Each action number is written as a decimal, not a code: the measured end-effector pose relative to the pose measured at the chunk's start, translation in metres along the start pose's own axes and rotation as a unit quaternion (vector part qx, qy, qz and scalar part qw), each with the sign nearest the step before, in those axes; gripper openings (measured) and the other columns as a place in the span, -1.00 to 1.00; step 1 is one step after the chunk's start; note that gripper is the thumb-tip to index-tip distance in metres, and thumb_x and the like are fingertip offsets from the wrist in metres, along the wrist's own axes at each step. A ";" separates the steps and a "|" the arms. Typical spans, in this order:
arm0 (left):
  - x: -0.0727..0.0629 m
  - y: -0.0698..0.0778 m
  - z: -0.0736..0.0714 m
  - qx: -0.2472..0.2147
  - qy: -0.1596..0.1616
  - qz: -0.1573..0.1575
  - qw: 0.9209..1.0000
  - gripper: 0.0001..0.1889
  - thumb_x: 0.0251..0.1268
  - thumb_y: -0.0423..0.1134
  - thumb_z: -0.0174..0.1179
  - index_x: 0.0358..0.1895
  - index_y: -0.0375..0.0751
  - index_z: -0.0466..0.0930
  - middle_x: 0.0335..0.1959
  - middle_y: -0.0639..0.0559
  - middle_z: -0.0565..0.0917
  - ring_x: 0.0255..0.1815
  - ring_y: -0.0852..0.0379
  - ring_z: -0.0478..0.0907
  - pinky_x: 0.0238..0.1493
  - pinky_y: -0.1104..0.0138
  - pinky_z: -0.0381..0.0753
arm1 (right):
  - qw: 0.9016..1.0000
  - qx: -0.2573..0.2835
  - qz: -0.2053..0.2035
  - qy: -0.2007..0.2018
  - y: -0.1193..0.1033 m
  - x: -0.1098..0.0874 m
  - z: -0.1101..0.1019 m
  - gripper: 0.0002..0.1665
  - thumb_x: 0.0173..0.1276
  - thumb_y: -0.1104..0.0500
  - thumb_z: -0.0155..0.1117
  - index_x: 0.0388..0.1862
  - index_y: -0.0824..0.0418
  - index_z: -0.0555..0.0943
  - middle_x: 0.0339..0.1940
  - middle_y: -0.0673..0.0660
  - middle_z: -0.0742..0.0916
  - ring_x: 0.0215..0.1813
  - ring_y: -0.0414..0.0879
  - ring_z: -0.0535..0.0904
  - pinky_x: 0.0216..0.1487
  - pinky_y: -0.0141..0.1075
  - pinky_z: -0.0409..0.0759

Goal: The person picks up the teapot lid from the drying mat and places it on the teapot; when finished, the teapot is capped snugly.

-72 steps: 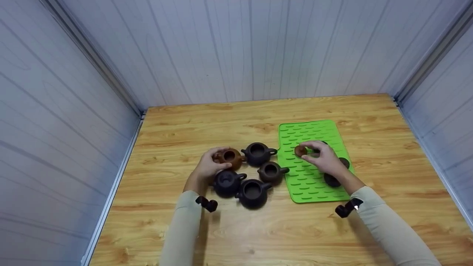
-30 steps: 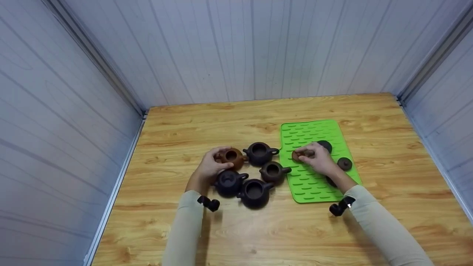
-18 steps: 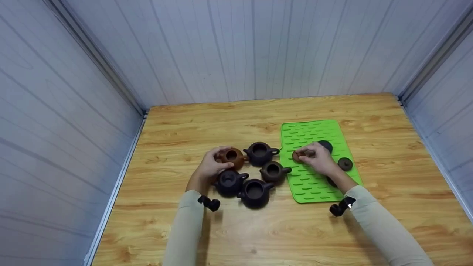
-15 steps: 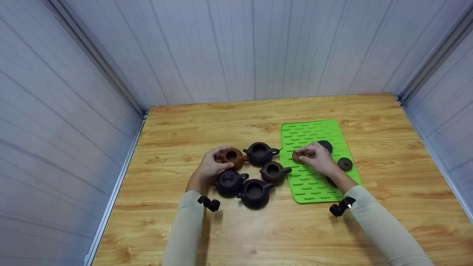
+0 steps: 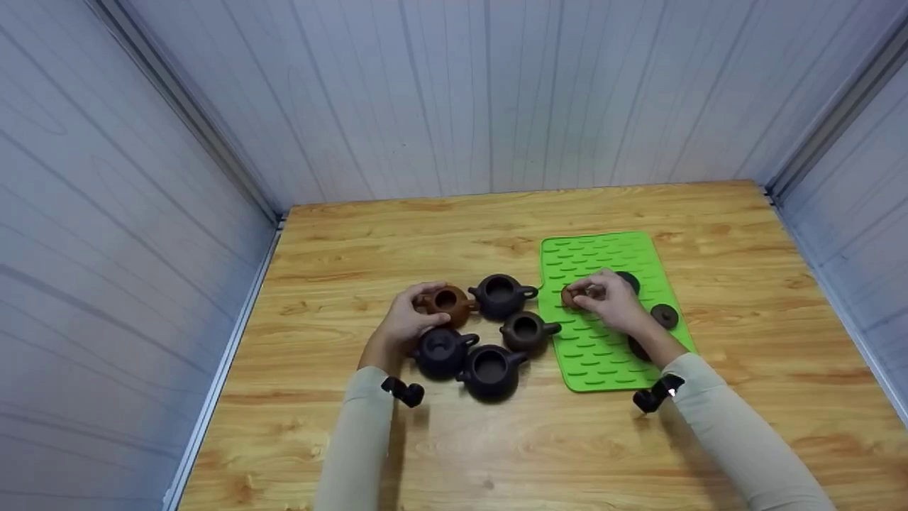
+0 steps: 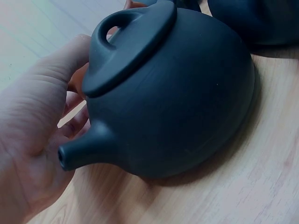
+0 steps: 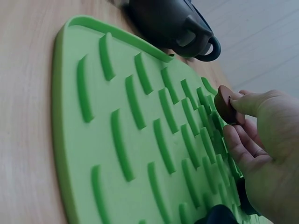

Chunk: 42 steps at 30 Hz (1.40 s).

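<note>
My left hand (image 5: 403,319) grips a small reddish-brown teapot (image 5: 460,314) whose round mouth is uncovered. Between thumb and fingers my right hand (image 5: 617,305) pinches a matching brown teapot lid (image 5: 567,298) over the green mat (image 5: 592,369); in the right wrist view this lid (image 7: 225,106) stands tilted. Just nearer than the brown teapot sits a dark teapot (image 5: 436,358) with its lid on. It fills the left wrist view and hides most of the brown one there.
Three uncovered teapots stand close by: a dark one (image 5: 499,312) behind, a brownish one (image 5: 523,344) and a dark one (image 5: 489,387) in front. Dark lids (image 5: 665,316) lie on the mat, partly behind my right hand. Walls rise around the wooden table (image 5: 355,248).
Compared with the earliest frame, my right hand has shifted slightly left and nearer with the brown lid, uncovering more of the dark lids. My left hand keeps its grip on the brown teapot.
</note>
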<state>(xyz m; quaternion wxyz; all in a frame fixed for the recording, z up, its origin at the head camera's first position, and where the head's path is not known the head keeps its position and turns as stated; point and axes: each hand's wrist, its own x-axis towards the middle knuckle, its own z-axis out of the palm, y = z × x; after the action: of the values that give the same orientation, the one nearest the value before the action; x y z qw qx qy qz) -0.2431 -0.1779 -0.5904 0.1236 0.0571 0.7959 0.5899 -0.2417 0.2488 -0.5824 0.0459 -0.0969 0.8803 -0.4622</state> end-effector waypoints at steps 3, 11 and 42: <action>0.000 0.001 0.000 -0.001 0.001 0.004 1.000 -0.37 0.43 -0.44 0.52 0.54 -0.25 0.63 0.48 -0.32 0.66 0.37 -0.13 0.63 0.19 0.41 0.59 | 1.000 0.002 0.001 -0.002 -0.002 0.002 0.000 -0.71 0.59 0.24 0.50 0.21 0.29 0.84 0.17 0.36 0.68 0.14 0.12 0.71 0.02 -0.46 0.57; -0.001 0.003 -0.001 -0.023 -0.014 0.000 1.000 -0.32 0.44 -0.48 0.50 0.60 -0.25 0.57 0.51 -0.34 0.60 0.32 -0.09 0.66 0.11 0.42 0.64 | 1.000 0.019 0.000 -0.009 -0.011 0.008 -0.001 -0.72 0.59 0.25 0.50 0.20 0.27 0.84 0.18 0.32 0.67 0.06 0.06 0.69 -0.04 -0.46 0.62; 0.001 0.005 0.002 -0.022 -0.016 -0.018 0.999 -0.29 0.42 -0.46 0.52 0.61 -0.16 0.57 0.47 -0.30 0.62 0.35 -0.10 0.63 0.14 0.42 0.64 | 0.998 0.056 -0.034 -0.021 -0.058 0.037 0.018 -0.73 0.55 0.22 0.55 0.15 0.27 0.85 0.13 0.28 0.68 -0.06 -0.10 0.63 0.02 -0.41 0.61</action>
<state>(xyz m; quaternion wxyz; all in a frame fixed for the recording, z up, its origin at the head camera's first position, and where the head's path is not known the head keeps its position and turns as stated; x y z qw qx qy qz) -0.2441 -0.1748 -0.5866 0.1480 0.0495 0.7819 0.6036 -0.2675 0.1943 -0.5448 0.0542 -0.1335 0.8482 -0.5096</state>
